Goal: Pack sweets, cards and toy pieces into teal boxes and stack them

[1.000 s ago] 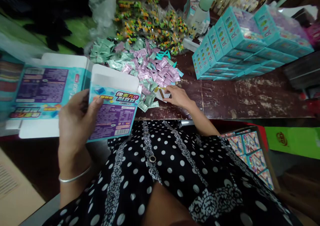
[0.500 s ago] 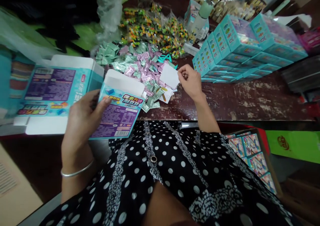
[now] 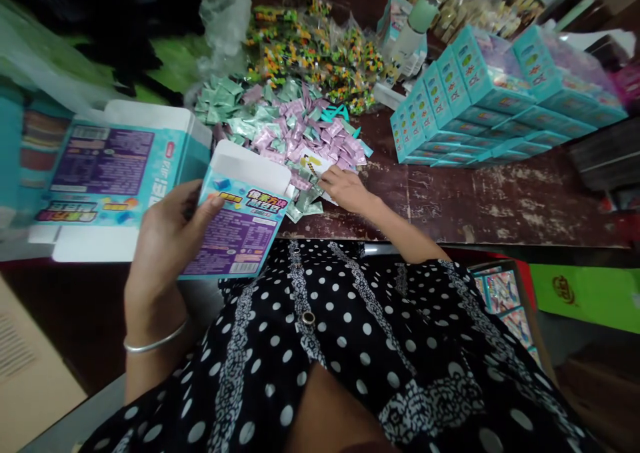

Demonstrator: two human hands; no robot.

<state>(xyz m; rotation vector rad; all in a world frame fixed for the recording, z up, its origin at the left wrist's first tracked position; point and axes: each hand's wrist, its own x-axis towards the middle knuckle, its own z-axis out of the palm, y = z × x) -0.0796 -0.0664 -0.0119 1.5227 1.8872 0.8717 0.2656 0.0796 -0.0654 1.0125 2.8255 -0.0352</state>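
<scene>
My left hand grips a blue and purple printed carton, thumb on its front and white top flap raised. Left of it, more flattened-looking blue cartons lie close against the hand. My right hand reaches to the near edge of a pile of pink and green foil sachets. Its fingers are bent together at the right edge of a white card with a yellow and dark picture; the fingertips are partly hidden. Green sachets lie just below the card.
Stacked blue boxes stand at the right of the dark table. Behind the sachets lie clear bags of orange and green pieces and a green-capped bottle. Below the table edge is a carton of packets.
My right hand has moved left and toward me, from the pile's right side onto the printed card. The blank white card face beside it no longer shows. My left hand keeps its hold.
</scene>
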